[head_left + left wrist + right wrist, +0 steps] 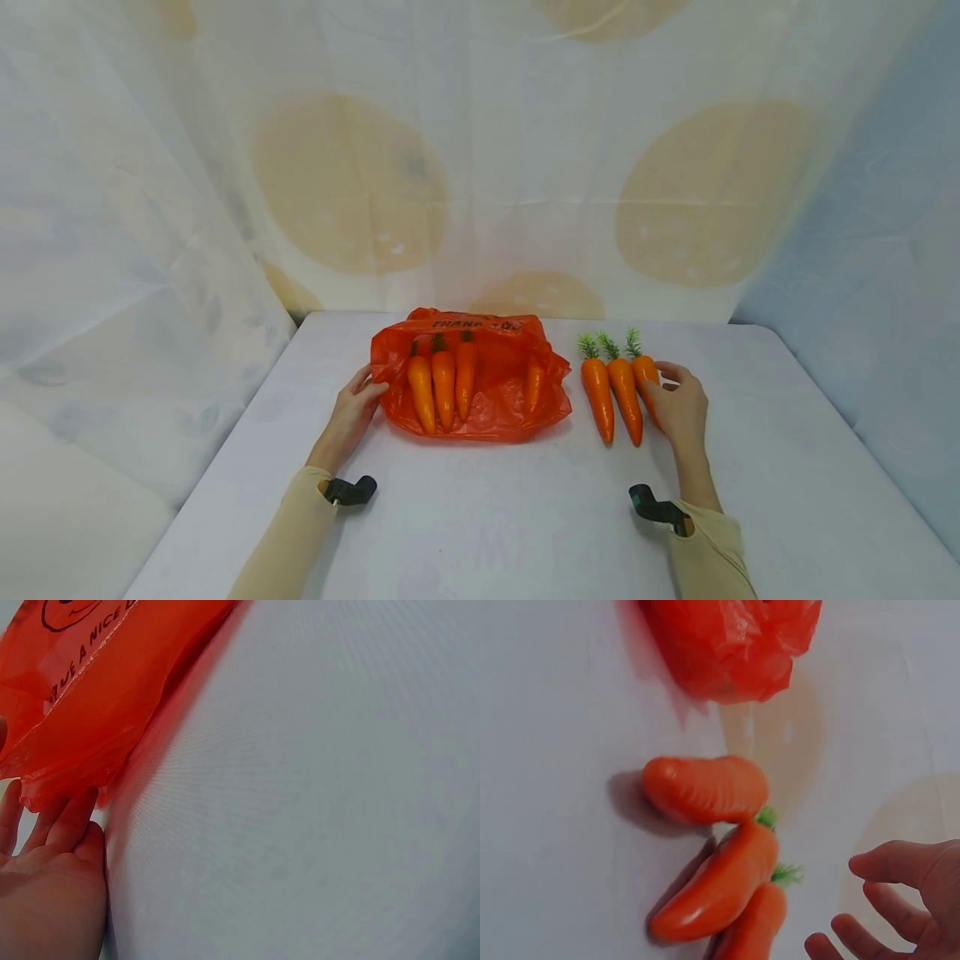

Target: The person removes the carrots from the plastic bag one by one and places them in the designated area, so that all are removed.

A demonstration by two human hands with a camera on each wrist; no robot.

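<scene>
A red plastic bag (487, 421) lies on the table with several orange carrots (444, 387) showing in it. At its left side my left hand (351, 417) touches the bag's edge; in the left wrist view the fingers of that hand (56, 862) reach under the red film (112, 697). Right of the bag, three carrots (597, 400) with green tops lie side by side. My right hand (684, 408) is at the rightmost carrot (645, 369); in the right wrist view the hand (907, 900) has bent, spread fingers with nothing between them.
The white table (480, 525) extends in front of the bag and to both sides. A pale curtain (525, 150) with yellow round patches hangs behind and around it. Each wrist bears a small black camera mount (352, 490).
</scene>
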